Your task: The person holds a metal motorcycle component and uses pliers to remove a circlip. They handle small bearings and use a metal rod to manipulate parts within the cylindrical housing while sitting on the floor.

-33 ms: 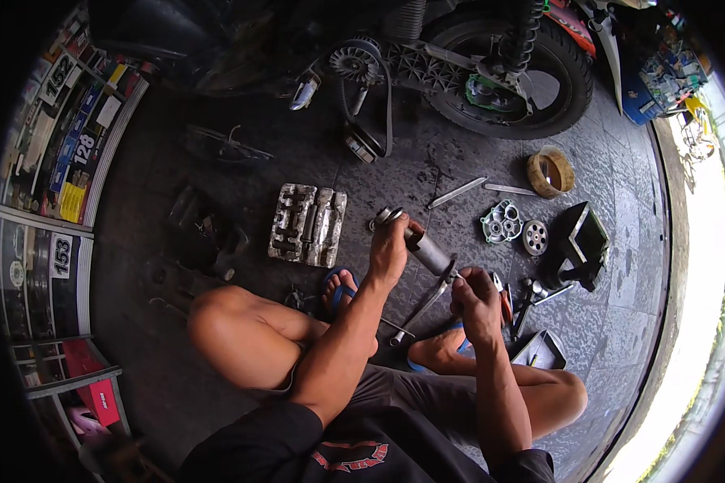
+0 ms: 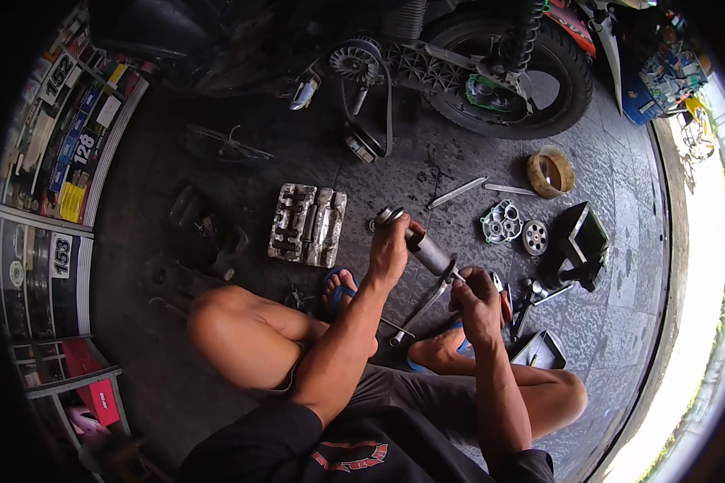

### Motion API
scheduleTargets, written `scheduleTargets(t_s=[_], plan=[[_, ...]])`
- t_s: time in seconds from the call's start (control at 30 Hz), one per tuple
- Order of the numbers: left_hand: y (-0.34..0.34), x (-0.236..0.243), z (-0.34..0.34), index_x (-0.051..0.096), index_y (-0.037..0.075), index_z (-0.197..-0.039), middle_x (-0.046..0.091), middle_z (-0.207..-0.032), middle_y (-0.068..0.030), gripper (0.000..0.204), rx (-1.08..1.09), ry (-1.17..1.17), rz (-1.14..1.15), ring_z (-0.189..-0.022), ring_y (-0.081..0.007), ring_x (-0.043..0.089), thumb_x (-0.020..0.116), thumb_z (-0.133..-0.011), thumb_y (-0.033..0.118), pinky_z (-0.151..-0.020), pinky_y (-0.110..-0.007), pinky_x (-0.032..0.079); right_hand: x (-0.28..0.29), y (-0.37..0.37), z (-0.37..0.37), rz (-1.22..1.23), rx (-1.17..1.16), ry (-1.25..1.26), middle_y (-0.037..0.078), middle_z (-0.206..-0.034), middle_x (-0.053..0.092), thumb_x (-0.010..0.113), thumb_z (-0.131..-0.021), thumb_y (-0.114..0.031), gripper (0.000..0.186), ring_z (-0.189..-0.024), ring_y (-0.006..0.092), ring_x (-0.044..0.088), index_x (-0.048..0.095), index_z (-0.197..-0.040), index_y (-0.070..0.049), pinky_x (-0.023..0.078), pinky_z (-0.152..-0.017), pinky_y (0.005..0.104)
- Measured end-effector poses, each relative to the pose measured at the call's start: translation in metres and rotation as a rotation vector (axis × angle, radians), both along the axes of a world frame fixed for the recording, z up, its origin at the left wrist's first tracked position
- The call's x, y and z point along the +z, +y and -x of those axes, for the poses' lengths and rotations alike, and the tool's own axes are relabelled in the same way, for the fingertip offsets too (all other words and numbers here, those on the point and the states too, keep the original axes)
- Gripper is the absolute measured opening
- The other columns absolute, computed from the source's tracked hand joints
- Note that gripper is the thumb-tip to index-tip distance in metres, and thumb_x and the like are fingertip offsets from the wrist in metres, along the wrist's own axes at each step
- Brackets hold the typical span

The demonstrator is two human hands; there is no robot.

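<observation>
My left hand (image 2: 389, 251) is wrapped round the upper end of a grey metal cylinder (image 2: 432, 256), which slants down to the right above the floor. A round metal end sticks out beyond the fist, and a dark rim edges the lower end. At that lower end my right hand (image 2: 477, 303) is closed in a pinch on a thin pale rod (image 2: 457, 275). How the rod meets the cylinder is too small to tell. Below them lies a long metal wrench (image 2: 421, 312), beside my sandalled foot (image 2: 435, 351).
A motorbike's rear wheel (image 2: 576, 88) and a hanging drive belt (image 2: 389, 113) are ahead. A dirty white tool case (image 2: 308, 224) lies left. To the right are a gear-case cover (image 2: 502, 222), a round tub (image 2: 551, 171), a black bin (image 2: 576, 245) and a tray (image 2: 541, 351).
</observation>
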State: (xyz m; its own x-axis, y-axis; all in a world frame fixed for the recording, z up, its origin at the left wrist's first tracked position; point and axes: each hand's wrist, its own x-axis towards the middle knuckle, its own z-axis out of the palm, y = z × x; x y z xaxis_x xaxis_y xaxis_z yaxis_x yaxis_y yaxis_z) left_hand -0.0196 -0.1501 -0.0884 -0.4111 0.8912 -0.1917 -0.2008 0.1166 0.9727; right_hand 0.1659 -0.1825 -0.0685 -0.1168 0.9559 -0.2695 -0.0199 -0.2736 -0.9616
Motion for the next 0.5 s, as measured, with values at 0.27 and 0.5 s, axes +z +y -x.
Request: scheduleTargets(t_s=[0.27,0.5], plan=[[-0.002,0.012,0.002,0.066,0.0,-0.076,0.065,-0.073,-0.0071,0.048,-0.037,0.077,-0.067,-0.071,-0.0165,0.058,0.04,-0.097,0.034,-0.07,-0.033,0.045,0.002,0.004,-0.014,0.327,0.165,0.033,0.001,-0.073,0.054,0.051,-0.101,-0.032,0.027,-0.059,0.0094,0.049,0.056,-0.101,-0.005,0.039,-0.052,0.0236],[-0.002,0.018,0.004,0.066,0.0,-0.075,0.065,-0.072,-0.008,0.05,-0.062,0.126,-0.11,-0.07,-0.017,0.058,0.039,-0.098,0.034,-0.069,-0.033,0.045,0.008,0.005,-0.012,0.443,0.128,0.216,0.0,-0.071,0.053,0.055,-0.1,-0.027,0.023,-0.058,0.0092,0.05,0.057,-0.097,-0.004,0.042,-0.053,0.0245]])
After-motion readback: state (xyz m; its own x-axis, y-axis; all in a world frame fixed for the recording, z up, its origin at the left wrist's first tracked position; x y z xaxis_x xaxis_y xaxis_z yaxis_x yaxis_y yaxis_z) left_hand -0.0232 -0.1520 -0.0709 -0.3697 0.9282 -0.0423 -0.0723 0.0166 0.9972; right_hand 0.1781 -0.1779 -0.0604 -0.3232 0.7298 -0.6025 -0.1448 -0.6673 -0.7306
